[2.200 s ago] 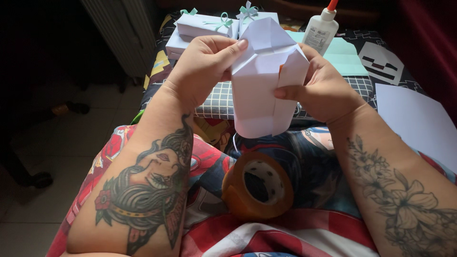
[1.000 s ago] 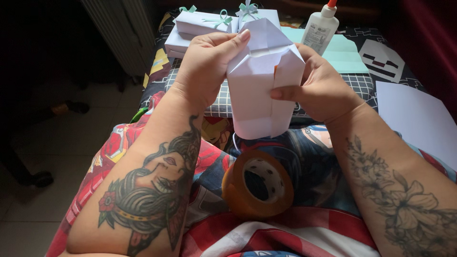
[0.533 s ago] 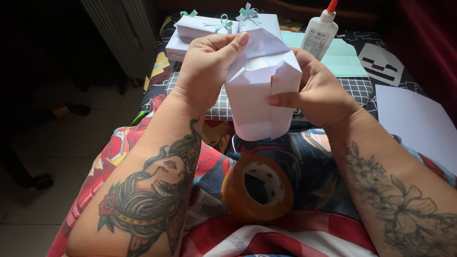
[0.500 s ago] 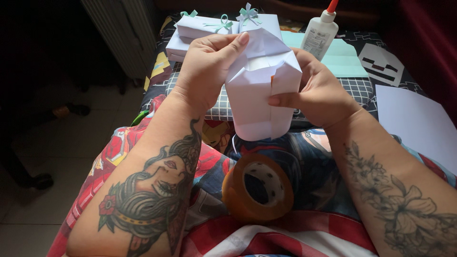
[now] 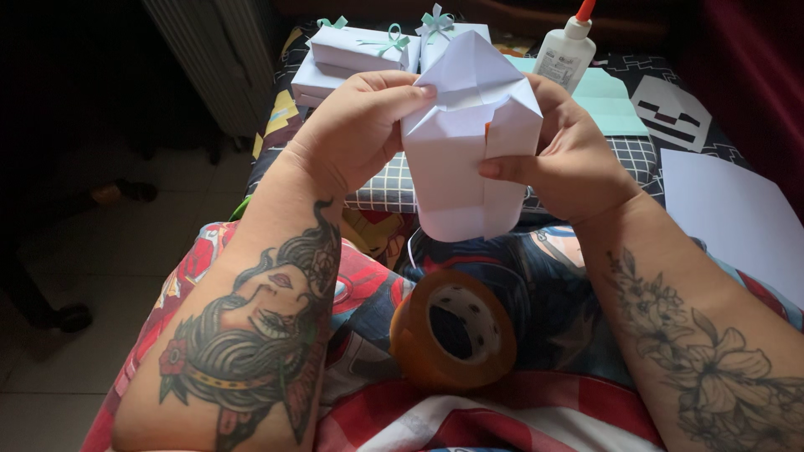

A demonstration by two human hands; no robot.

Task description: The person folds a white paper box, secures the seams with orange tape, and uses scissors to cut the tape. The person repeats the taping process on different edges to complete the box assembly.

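Note:
Both hands hold up a folded white paper box in front of me. My left hand grips its left side, fingertips pressing the folded top flap. On the box's right side my right hand wraps around, with the thumb laid across the front seam. The flap at the top is folded into a point. A roll of brown packing tape lies on my lap just below the box, touched by neither hand.
Several white gift boxes with pale green bows sit at the far end of the patterned cover. A glue bottle with a red tip stands beside a mint green sheet. White paper sheets lie right. A radiator stands left.
The box has been lowered slightly and its top flap pressed flatter. My right thumb has slid toward the middle seam. The tape roll has not moved.

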